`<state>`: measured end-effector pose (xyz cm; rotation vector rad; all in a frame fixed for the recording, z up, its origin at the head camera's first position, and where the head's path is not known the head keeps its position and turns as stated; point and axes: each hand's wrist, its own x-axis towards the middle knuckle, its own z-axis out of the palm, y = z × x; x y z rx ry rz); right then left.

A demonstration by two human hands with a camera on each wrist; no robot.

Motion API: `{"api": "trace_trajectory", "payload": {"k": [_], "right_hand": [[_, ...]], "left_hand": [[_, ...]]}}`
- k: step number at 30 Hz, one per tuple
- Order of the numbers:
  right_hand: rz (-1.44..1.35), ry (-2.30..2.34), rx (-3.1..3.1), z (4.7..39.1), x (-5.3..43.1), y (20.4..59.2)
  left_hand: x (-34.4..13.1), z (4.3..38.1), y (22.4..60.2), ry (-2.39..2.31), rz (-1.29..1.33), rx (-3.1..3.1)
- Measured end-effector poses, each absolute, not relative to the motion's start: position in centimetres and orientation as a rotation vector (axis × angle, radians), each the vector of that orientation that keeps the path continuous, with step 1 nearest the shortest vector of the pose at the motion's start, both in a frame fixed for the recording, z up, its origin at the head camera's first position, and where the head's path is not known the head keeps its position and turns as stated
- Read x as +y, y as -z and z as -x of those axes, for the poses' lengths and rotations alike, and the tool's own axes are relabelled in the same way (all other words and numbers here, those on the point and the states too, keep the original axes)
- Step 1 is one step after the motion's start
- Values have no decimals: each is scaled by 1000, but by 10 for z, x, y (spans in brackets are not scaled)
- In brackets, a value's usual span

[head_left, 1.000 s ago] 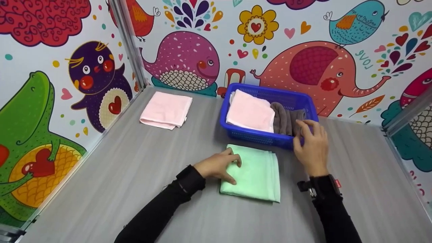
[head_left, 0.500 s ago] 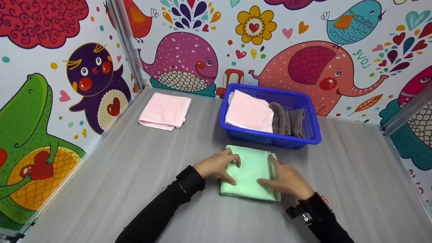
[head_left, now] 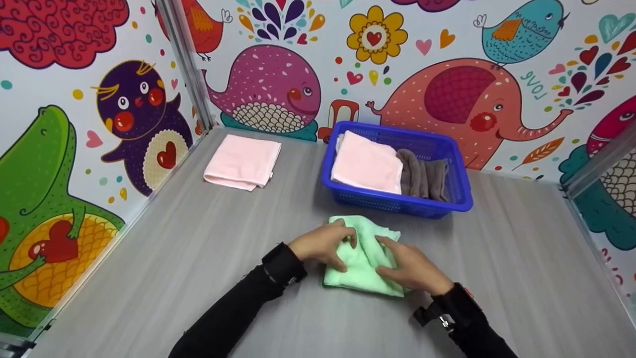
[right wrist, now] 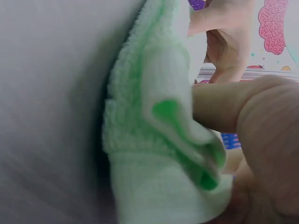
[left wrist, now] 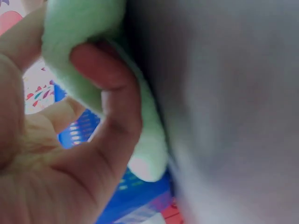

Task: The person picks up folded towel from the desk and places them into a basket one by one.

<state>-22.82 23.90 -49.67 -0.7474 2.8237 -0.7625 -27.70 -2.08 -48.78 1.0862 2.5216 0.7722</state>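
Observation:
A light green folded towel (head_left: 362,279) lies on the table in front of the blue basket, its middle pushed up into a ridge. My left hand (head_left: 323,244) grips its left side with curled fingers; in the left wrist view the thumb (left wrist: 119,107) tucks into a fold of the towel (left wrist: 84,23). From the right, my right hand (head_left: 417,268) pinches the towel's right part. Close up in the right wrist view, the towel's layered edge (right wrist: 140,135) bends upward beside the thumb (right wrist: 219,105). Part of the right edge is hidden behind the right hand.
Behind the towel stands a blue plastic basket (head_left: 387,199) holding a folded pink towel (head_left: 367,161) and rolled grey-brown towels (head_left: 415,174). Another folded pink towel (head_left: 243,161) lies at the back left. Cartoon-printed walls (head_left: 348,89) border the grey table (head_left: 238,223).
My right hand has come from the basket's front right corner down to the green towel and moved slightly left, bunching the towel up. The left hand has stayed nearly in place.

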Motion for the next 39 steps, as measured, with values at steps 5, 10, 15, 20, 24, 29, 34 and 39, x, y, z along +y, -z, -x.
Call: {"api": "trace_trajectory", "payload": {"k": [5, 10, 15, 20, 24, 29, 34, 39], "right_hand": [[918, 864, 2875, 227, 239, 471], [1084, 1036, 3083, 227, 240, 443], [1062, 975, 3229, 235, 236, 433], [959, 1126, 3337, 263, 248, 426], [772, 1296, 3455, 284, 270, 418], [539, 1369, 3561, 292, 293, 414], [333, 1325, 3600, 303, 310, 423], [227, 1213, 3533, 315, 325, 443]], "left_hand": [[-26, 271, 459, -852, -1185, 2542], [-34, 269, 426, -1065, -1314, 2636], [-24, 277, 411, -1170, -1325, 2755], [8, 292, 407, -1249, -1270, 2916], [45, 308, 407, -1328, -1252, 3010], [84, 321, 415, -1388, -1299, 3075], [104, 333, 431, -1301, -1322, 3077], [111, 340, 452, -952, -1363, 3085]]}}
